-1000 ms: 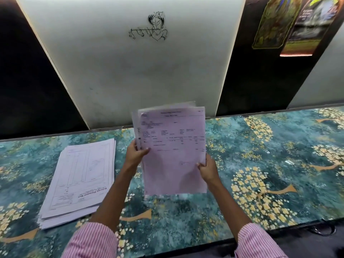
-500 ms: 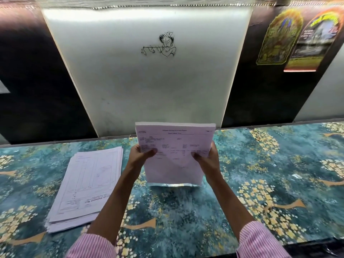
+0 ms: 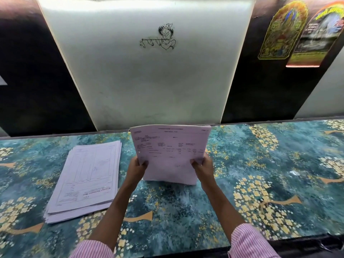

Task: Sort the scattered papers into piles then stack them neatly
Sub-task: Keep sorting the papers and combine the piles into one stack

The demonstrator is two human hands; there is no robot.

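Observation:
I hold a bundle of pale printed papers [image 3: 170, 153] upright in the middle of the table, its lower edge resting on the tabletop. My left hand [image 3: 136, 167] grips the bundle's left edge and my right hand [image 3: 203, 167] grips its right edge, thumbs on the front sheet. A second pile of printed forms [image 3: 87, 175] lies flat on the table to the left, slightly fanned and turned at an angle, apart from my hands.
The table [image 3: 260, 174] has a teal cover with yellow flower trees. A white wall panel [image 3: 149, 71] rises right behind it, dark panels flank it, and two posters [image 3: 297, 32] hang at the upper right. The table's front edge runs along the bottom right.
The bundle has come down from the air and its bottom edge now rests on the table. Both hands slid lower on its sides. The loose sheets at the back are now squared up.

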